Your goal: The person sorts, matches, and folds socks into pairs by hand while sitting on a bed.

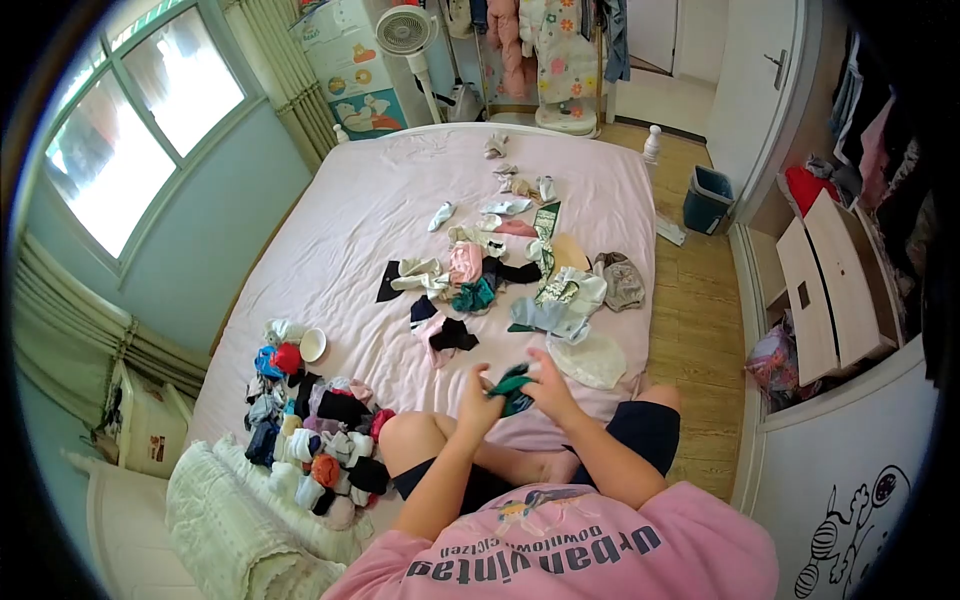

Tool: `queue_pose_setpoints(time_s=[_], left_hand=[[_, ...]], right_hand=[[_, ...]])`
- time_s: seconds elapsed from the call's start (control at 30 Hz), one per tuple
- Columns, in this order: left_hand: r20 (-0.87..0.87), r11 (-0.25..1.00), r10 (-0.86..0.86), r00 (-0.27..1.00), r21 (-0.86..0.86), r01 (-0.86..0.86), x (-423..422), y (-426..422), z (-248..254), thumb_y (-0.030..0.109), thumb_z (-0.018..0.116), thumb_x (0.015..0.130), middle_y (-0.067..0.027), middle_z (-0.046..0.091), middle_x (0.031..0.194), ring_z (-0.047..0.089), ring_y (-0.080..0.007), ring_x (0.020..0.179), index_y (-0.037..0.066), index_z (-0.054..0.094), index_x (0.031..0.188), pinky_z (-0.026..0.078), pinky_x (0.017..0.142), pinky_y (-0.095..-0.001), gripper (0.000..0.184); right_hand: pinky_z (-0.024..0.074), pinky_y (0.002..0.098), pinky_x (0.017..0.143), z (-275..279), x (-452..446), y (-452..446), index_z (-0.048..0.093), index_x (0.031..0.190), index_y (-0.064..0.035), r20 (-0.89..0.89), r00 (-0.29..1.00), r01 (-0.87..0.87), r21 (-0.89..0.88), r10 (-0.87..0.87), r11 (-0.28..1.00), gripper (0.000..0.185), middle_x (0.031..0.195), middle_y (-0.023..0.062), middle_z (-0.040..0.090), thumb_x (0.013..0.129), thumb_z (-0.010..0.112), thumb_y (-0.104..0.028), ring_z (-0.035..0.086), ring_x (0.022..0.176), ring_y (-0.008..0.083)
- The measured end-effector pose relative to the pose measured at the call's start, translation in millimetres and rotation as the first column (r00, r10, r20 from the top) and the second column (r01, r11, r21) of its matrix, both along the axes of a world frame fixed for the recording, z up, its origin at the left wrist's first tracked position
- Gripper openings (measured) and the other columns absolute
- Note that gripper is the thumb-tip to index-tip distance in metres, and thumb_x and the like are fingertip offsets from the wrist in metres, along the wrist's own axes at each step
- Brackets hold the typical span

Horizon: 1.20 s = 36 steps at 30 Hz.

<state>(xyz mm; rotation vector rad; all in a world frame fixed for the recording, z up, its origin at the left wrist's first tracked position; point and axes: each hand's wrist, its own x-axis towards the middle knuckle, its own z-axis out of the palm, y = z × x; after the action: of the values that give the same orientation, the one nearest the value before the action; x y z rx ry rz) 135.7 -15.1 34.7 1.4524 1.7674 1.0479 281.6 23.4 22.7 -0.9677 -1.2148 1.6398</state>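
Note:
In the head view, my left hand (479,397) and my right hand (550,384) are raised close together above my lap. Between them is a small dark green cloth (514,392), pinched from both sides; its exact kind is too small to make out. Ahead of my hands, a pink and black garment (436,333) lies loosely on the bed. A crumpled green cloth (473,294) sits just beyond it. To the right are a pale blue cloth (548,318) and a cream round cloth (588,360).
Rolled socks and small clothes (330,440) form a pile left of my knee, beside a white bowl (313,345). A folded quilt (225,520) lies near it. Loose socks are strewn over the pink bedsheet (330,240). A grey cap (620,281) rests near the right edge.

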Motion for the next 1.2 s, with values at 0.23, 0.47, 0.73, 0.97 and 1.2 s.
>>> queue_pose_setpoints(time_s=[0.23, 0.47, 0.73, 0.97, 1.2], left_hand=[[0.586, 0.998, -0.065, 0.808, 0.05, 0.044, 28, -4, -5, -0.007, 0.053, 0.067, -0.0095, 0.059, 0.083, 0.057, -0.0146, 0.075, 0.005, 0.031, 0.12, 0.044, 0.063, -0.024, 0.059], [0.018, 0.991, -0.095, 0.995, -0.092, 0.096, 34, -16, -1, 0.008, 0.064, 0.064, -0.0086, 0.059, 0.071, 0.056, -0.0181, 0.065, 0.006, 0.043, 0.1, 0.043, 0.06, -0.0292, 0.041], [-0.054, 0.976, -0.023, 0.998, -0.217, 0.011, 24, -2, -22, 0.005, 0.059, 0.064, -0.0108, 0.058, 0.076, 0.059, -0.0279, 0.073, 0.008, 0.033, 0.124, 0.044, 0.062, -0.0341, 0.065], [0.381, 0.965, -0.261, 0.887, 0.083, 0.249, 49, -20, -26, -0.006, 0.058, 0.068, -0.0054, 0.055, 0.079, 0.052, -0.0125, 0.073, 0.004, 0.026, 0.123, 0.042, 0.067, -0.0251, 0.064], [0.312, 0.98, 0.022, 0.95, -0.195, 0.041, 31, -13, -25, 0.001, 0.06, 0.064, -0.0057, 0.055, 0.078, 0.053, -0.0155, 0.068, 0.007, 0.033, 0.111, 0.041, 0.06, -0.0271, 0.054]], right_hand=[[0.0431, 0.0343, 0.059, -3, 14, -3, 0.047, 0.104, -0.0096, 0.692, 0.708, -0.08, 0.276, -0.141, 0.958, 0.042, 0.071, 0.0109, 0.058, 0.066, 0.063, -0.018, 0.058, 0.066, 0.0263], [0.0433, 0.0391, 0.06, 1, 22, -11, 0.044, 0.115, -0.0138, 0.699, 0.704, -0.069, 0.248, -0.129, 0.966, 0.051, 0.077, 0.0128, 0.059, 0.068, 0.061, -0.022, 0.059, 0.07, 0.0316], [0.0434, 0.0437, 0.068, 6, 8, -23, 0.047, 0.101, -0.0104, 0.713, 0.687, -0.101, 0.29, -0.144, 0.952, 0.034, 0.084, 0.0193, 0.06, 0.068, 0.051, -0.014, 0.057, 0.078, 0.0382], [0.0441, 0.0415, 0.064, -62, 36, 0, 0.05, 0.101, -0.011, 0.801, 0.572, -0.109, 0.285, -0.175, 0.952, 0.033, 0.08, 0.0155, 0.061, 0.071, 0.057, -0.024, 0.059, 0.075, 0.0333], [0.044, 0.036, 0.06, -17, 15, -13, 0.045, 0.109, -0.0099, 0.636, 0.768, -0.11, 0.249, -0.076, 0.962, 0.048, 0.07, 0.009, 0.058, 0.063, 0.059, -0.01, 0.058, 0.068, 0.0287]])
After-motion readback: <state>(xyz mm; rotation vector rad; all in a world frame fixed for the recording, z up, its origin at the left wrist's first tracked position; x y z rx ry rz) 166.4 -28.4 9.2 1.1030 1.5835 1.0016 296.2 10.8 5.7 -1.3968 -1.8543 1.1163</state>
